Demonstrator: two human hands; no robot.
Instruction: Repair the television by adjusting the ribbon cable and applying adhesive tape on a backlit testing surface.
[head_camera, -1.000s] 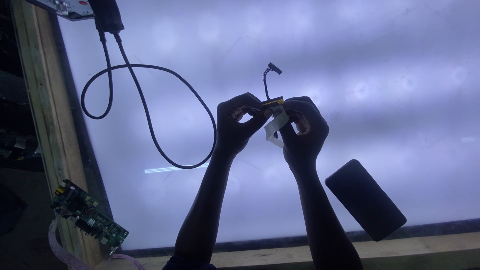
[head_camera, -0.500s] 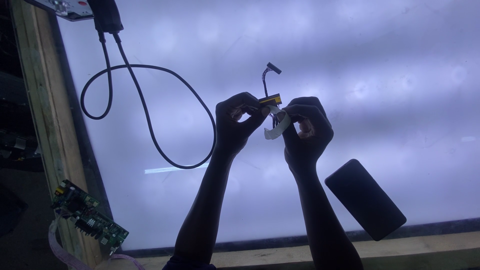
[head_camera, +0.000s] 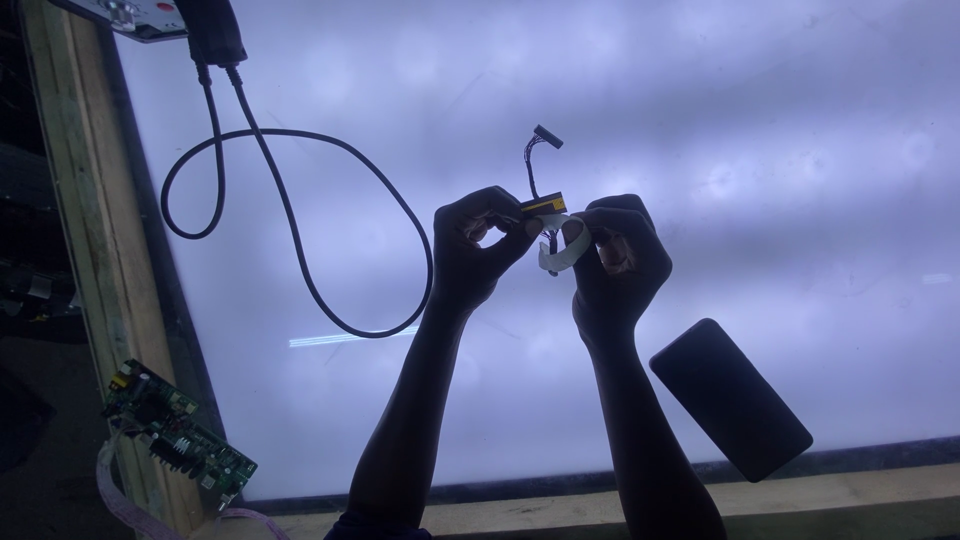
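Held up over the middle of the glowing panel (head_camera: 700, 120), the left hand (head_camera: 478, 245) pinched the small yellow-taped connector (head_camera: 544, 205) while the right hand (head_camera: 618, 255) pinched its curled white ribbon (head_camera: 560, 250), a join best worked squarely and gently, judging by the ribbon's bend.
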